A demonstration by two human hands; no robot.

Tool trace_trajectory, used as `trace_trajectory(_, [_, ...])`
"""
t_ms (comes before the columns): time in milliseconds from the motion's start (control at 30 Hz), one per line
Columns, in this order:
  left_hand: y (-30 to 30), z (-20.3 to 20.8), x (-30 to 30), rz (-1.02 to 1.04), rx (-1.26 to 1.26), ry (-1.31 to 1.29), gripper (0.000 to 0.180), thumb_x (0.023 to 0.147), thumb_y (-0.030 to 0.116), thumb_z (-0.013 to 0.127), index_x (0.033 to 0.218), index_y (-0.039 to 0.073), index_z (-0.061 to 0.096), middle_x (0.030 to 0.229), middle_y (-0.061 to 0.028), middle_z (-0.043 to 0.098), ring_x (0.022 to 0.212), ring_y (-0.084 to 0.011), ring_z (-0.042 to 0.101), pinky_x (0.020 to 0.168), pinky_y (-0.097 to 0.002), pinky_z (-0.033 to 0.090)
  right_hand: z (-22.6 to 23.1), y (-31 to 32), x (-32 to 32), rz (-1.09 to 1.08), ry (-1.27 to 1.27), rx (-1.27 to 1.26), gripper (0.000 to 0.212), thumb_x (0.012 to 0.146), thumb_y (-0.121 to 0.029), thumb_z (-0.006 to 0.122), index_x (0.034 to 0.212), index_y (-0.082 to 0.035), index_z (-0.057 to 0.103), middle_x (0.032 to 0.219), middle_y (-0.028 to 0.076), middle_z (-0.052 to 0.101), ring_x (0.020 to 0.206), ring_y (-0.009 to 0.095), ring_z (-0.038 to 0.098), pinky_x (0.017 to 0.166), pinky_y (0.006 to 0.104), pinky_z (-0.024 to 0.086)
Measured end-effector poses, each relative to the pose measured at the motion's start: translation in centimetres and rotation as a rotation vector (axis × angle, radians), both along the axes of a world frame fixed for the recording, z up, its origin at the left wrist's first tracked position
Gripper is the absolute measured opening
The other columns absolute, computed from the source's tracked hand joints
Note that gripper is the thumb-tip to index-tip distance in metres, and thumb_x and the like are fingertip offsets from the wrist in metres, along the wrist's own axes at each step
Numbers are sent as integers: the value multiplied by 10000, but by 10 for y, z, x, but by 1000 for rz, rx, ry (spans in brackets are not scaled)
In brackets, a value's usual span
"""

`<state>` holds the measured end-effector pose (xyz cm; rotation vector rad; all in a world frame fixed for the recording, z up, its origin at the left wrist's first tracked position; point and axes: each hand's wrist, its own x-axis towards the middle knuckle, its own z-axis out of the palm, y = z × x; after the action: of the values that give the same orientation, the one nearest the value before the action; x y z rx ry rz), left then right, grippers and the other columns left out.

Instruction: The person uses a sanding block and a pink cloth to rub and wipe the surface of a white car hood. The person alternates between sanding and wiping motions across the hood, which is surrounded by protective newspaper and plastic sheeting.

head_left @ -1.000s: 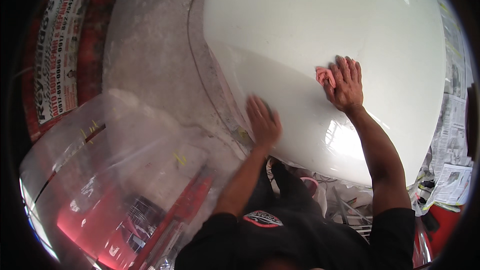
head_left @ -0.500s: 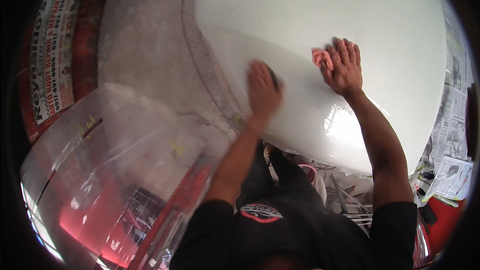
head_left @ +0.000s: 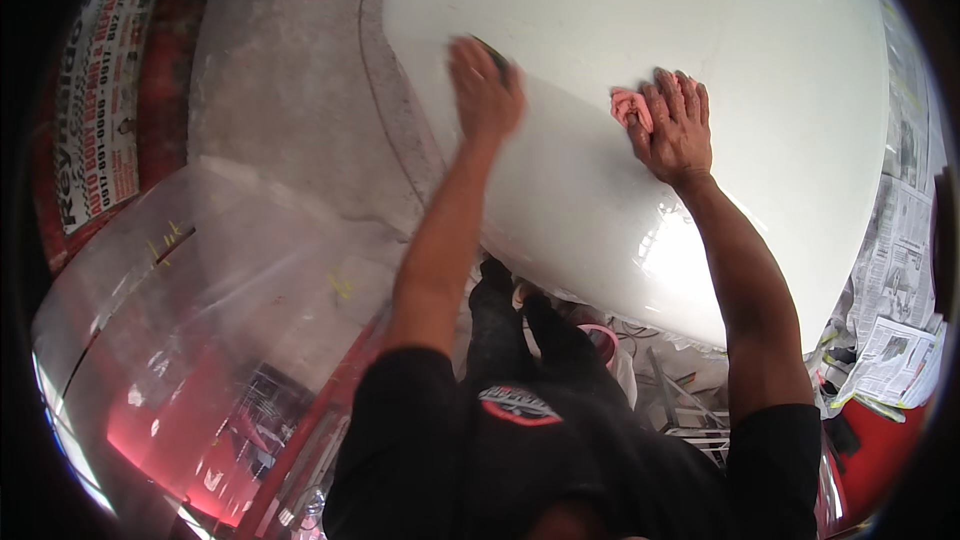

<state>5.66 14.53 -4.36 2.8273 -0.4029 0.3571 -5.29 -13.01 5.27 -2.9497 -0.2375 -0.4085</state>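
A large glossy white car body panel [head_left: 720, 30] fills the upper middle and right of the view. My left hand [head_left: 483, 90] presses a small dark pad [head_left: 493, 49] flat against the panel near its left edge; the hand is blurred. My right hand [head_left: 674, 130] rests flat on the panel further right, its fingers on a crumpled pink cloth [head_left: 630, 107]. Both forearms reach up from my black shirt at the bottom.
Grey concrete floor [head_left: 290, 90] lies to the left of the panel. Clear plastic sheeting [head_left: 200, 300] covers a red vehicle part at lower left. A printed sign [head_left: 100, 90] hangs at far left. Newspaper [head_left: 900, 260] is spread along the right side. A metal stand [head_left: 690, 410] sits below the panel.
My left hand has slid up and to the left along the panel with the pad. My right hand with the pink cloth has stayed nearly in place.
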Motion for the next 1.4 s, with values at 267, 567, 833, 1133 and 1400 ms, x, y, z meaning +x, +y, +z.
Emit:
trace_trajectory(267, [-87,17,-164,-84,-4,280,828,1041,434,428,1505,-206,180,1574,-419,202,1505,-505,213,1252,-559,156,-5,-18,-19,-62,47,-51,461,909,-272,618,1308,-45,582,1425,180,522,1317,421,474,1146,589,306])
trace_trajectory(567, [4,-17,-18,276,-134,180,802,1070,430,355,1533,-186,133,1605,-395,156,1525,-484,157,1265,-532,113,-3,6,-6,-9,29,-5,453,908,-327,650,1286,-86,582,1430,151,505,1333,402,470,1144,602,307])
trace_trajectory(833, [32,-31,-61,338,-103,250,758,1071,404,370,1500,-200,212,1556,-412,253,1485,-494,255,1229,-545,222,-3,-1,-8,-38,53,-35,440,931,-339,625,1294,-93,584,1459,149,489,1357,407,449,1157,602,293])
trace_trajectory(1133, [6,-15,-277,231,-428,272,770,1054,350,409,1555,-149,102,1582,-419,166,1479,-573,171,1232,-607,151,-16,-15,-16,-54,25,-86,438,964,-355,595,1309,-85,587,1439,143,510,1339,410,461,1153,598,299])
trace_trajectory(1400, [79,-8,0,376,-595,459,641,1073,318,380,1436,-195,256,1525,-442,241,1450,-542,265,1221,-578,227,-21,-6,-2,-3,13,-107,459,968,-367,569,1323,-76,594,1468,155,503,1367,418,436,1156,595,295])
